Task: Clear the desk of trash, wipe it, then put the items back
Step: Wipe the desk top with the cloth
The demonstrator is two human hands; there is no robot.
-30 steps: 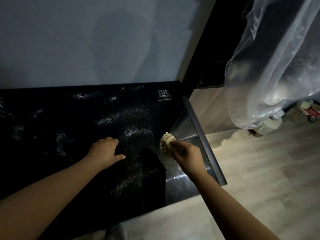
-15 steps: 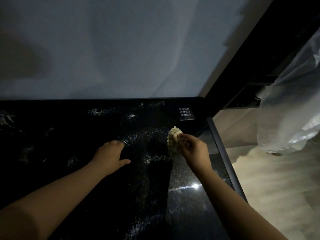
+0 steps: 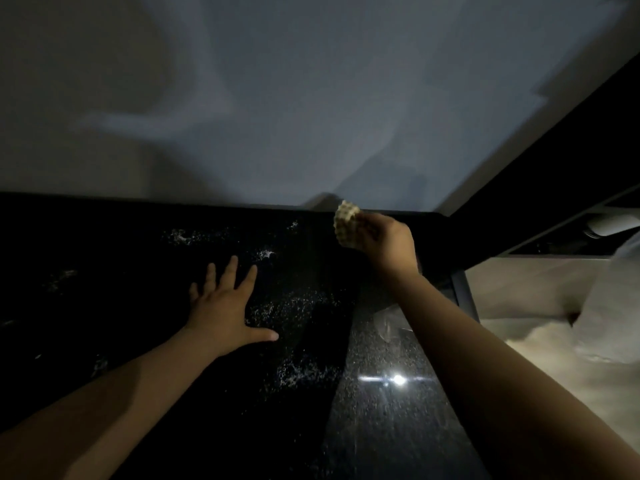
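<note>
As fingers of right hand (image 3: 388,242) pinch cloth (image 3: 346,223), long axis upright, left hand (image 3: 223,311) splayed on desk (image 3: 104,265).

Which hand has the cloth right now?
The right hand, gripping the pale waffle cloth near the back edge of the desk. The left hand holds nothing; it lies flat, fingers spread, on the desk.

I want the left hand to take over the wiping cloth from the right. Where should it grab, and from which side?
Probably the bunched free end of the cloth, which sticks out up and left of the right hand pinching its right edge. Come in from the left, where the left hand lies flat on the desk, and pinch across the folds.
</note>
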